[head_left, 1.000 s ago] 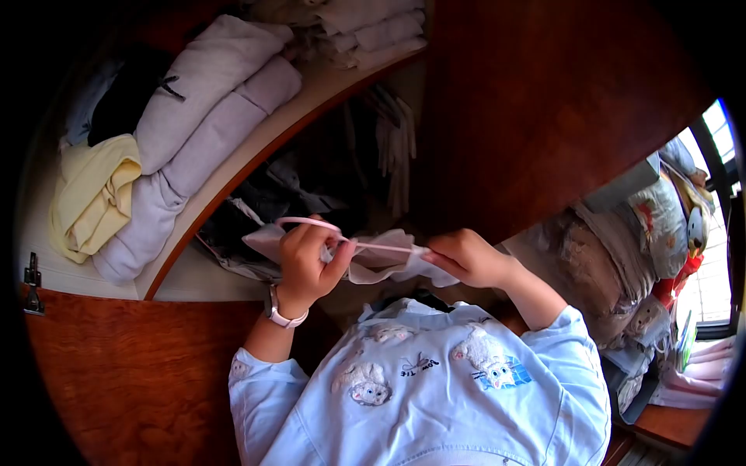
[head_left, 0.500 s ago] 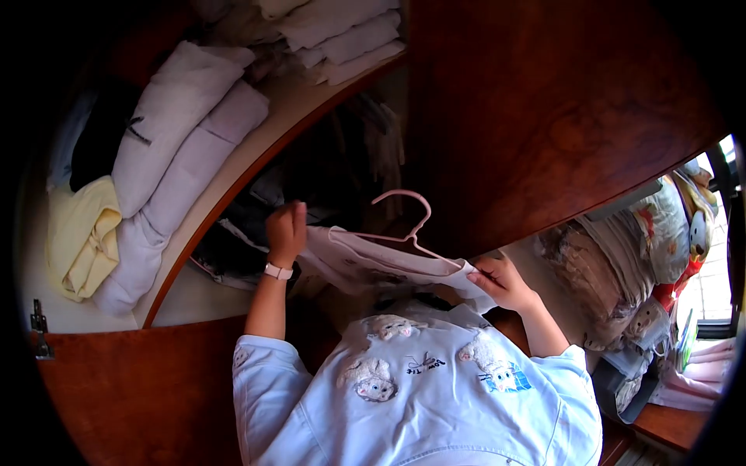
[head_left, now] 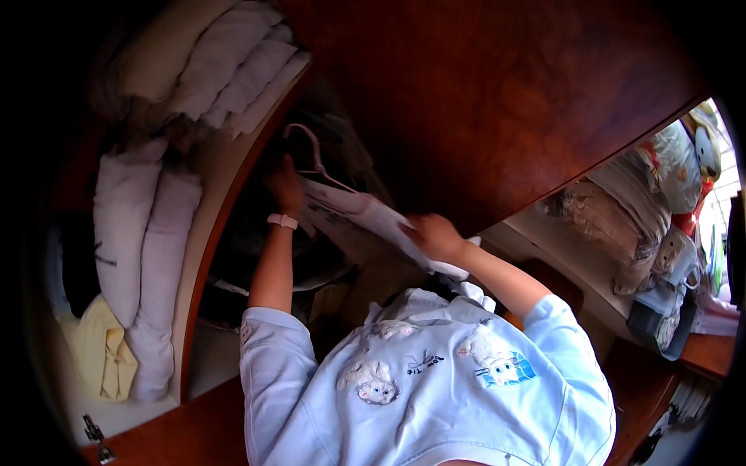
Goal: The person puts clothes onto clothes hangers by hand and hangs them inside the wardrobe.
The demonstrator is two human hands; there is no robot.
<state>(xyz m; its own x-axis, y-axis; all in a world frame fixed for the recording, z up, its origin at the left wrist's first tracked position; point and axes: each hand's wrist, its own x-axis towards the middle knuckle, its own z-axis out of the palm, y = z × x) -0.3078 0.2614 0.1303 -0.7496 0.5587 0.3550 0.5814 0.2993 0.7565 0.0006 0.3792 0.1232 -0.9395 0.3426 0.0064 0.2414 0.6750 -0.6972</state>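
Garment [head_left: 365, 213], pale and with the bar of a pink hanger [head_left: 315, 147] running into its top, is held up in the head view at the dark mouth of the cupboard; no surface seems to carry it. It lies right of the brown front edge of the shelf [head_left: 203, 276] and, as seen, just beside the lower corner of the big door [head_left: 497, 93]. The right hand [head_left: 437, 237] is closed, fingers curled over the garment's near end, with hardly any gap. The left hand [head_left: 286, 190], a watch [head_left: 283, 221] at its wrist, is raised by the far end with the thumb up; shade and blur hide its fingers, so I cannot tell how far it is closed or whether it has hold of cloth or hanger. Judging by the pose, the step in hand is steadying or straightening the garment on the hanger. The next move would call for both ends kept level, the cloth kept from slipping off the bar, and the hook kept clear of the shelf edge and the door. The garment's long axis slants from upper left, by the left hand, to lower right, by the right hand. The hook stands up from the upper-left part, its open end curling to the left, towards the shelf edge.
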